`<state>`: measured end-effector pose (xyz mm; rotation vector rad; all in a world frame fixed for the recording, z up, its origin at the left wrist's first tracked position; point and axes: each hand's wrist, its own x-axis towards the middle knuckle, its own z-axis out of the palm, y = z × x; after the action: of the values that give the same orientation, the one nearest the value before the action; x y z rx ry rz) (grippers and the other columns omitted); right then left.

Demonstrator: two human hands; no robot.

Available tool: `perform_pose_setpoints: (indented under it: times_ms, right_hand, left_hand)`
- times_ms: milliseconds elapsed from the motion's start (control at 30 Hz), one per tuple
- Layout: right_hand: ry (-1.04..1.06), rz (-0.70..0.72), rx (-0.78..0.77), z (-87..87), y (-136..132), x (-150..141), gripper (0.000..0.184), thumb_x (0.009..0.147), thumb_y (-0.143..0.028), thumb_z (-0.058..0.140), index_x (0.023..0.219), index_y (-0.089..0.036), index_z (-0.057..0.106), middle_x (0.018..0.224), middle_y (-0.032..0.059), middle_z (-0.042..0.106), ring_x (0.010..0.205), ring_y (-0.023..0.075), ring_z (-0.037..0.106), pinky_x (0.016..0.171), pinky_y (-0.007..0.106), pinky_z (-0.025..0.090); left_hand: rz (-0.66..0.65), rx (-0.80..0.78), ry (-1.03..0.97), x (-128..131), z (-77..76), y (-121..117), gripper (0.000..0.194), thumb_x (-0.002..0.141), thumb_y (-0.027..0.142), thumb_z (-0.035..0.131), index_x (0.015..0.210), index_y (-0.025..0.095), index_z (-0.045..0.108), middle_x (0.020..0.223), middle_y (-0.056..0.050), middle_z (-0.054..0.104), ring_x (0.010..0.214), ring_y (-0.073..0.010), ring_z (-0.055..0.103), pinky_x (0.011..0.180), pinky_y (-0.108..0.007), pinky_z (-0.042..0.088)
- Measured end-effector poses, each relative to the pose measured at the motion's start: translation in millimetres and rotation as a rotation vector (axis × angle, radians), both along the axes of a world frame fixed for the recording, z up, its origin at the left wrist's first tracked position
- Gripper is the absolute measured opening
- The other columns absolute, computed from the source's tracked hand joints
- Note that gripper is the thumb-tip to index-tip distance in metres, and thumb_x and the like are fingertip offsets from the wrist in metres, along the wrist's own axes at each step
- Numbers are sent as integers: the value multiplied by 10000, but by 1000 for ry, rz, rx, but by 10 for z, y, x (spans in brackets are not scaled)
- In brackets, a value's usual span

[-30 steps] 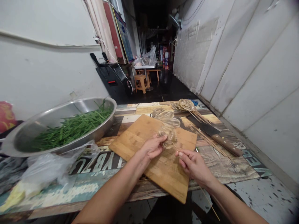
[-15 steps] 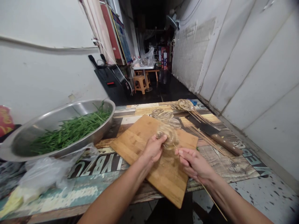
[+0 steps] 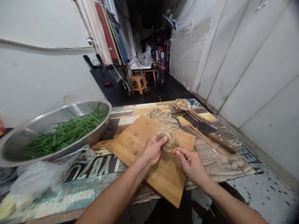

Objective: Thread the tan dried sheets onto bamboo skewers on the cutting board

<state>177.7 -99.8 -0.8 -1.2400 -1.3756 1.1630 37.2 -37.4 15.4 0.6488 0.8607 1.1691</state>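
The left hand (image 3: 153,150) pinches thin, brownish, translucent rounded pieces (image 3: 168,133) over the tan rectangular wooden board (image 3: 130,133); the right hand's (image 3: 192,165) fingers close tightly on a slim pale wooden skewer (image 3: 174,147) at their lower edge. Best push gently, in line with the pieces, left fingertips clear of the point's path.

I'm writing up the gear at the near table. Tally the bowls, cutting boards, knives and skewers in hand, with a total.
Bowl: 1
Cutting board: 1
Knife: 1
Skewer in the right hand: 1
Total: 4
The loose skewers on the table overlap too much to count, so they are left out.
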Motion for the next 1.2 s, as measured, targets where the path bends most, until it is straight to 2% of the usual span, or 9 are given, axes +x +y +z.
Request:
perform_pose_setpoints:
  times_ms: [100,300,433,533,667,800,933,1100,1200]
  right_hand:
    - [-68,-56,64,5,16,-3,271,806,-378,538,845,-139,658,519,-32,425,454,79,355,418,211,245]
    - [649,267,-503,110,29,94,325,776,-355,625,1023,-145,601,484,-115,348,288,10,127,268,158,119]
    - [801,277,-559,93,-10,97,381,765,-309,640,1108,-152,588,491,-130,299,284,3,85,249,143,137]
    - [443,158,-340,29,-53,83,394,804,-404,578,1104,-149,607,493,-90,396,292,24,215,270,155,208]
    - [-384,1,231,-72,-120,108,349,849,-289,458,1113,-143,634,789,101,675,614,180,607,552,281,496]
    - [-671,12,363,-149,-153,127,403,888,-224,333,1175,-119,595,887,149,694,724,234,653,649,336,513]
    - [-353,-25,282,-145,-121,116,325,890,-299,416,1082,-160,637,812,93,680,692,184,633,617,281,503]
    - [466,217,-402,-4,-72,127,321,801,-442,584,981,-176,588,470,-112,346,275,23,162,256,161,165]
    - [608,256,-513,52,-74,118,313,761,-432,632,946,-186,574,477,-125,329,271,11,109,239,156,134]
  left_hand:
    - [40,23,18,28,-28,-18,353,489,251,828,741,105,627,704,-21,644,650,-104,565,665,-222,428]
    - [14,-32,-18,20,-23,-23,357,472,244,836,719,102,621,710,-28,647,649,-102,563,661,-218,429]
    - [14,-61,-50,40,-57,-35,352,471,223,836,723,104,621,694,-17,635,638,-95,554,656,-215,426]
    - [37,-21,-27,52,-90,-34,326,495,217,823,726,103,622,704,-24,640,645,-101,561,671,-224,428]
    - [126,-12,-12,15,-81,9,352,486,218,824,759,105,633,737,-30,661,698,-116,588,712,-236,437]
    - [144,-30,-42,-48,-37,50,399,461,203,837,796,112,641,802,-32,679,738,-114,598,732,-226,440]
    - [97,-25,-72,-66,-7,50,348,502,188,824,787,114,639,773,-20,671,692,-94,585,710,-210,440]
    - [30,-61,-73,-66,6,30,327,511,184,824,771,110,640,714,-10,655,659,-90,577,679,-202,440]
    - [38,-35,-66,-53,15,15,333,494,193,830,757,108,645,725,-18,664,667,-96,580,689,-208,442]
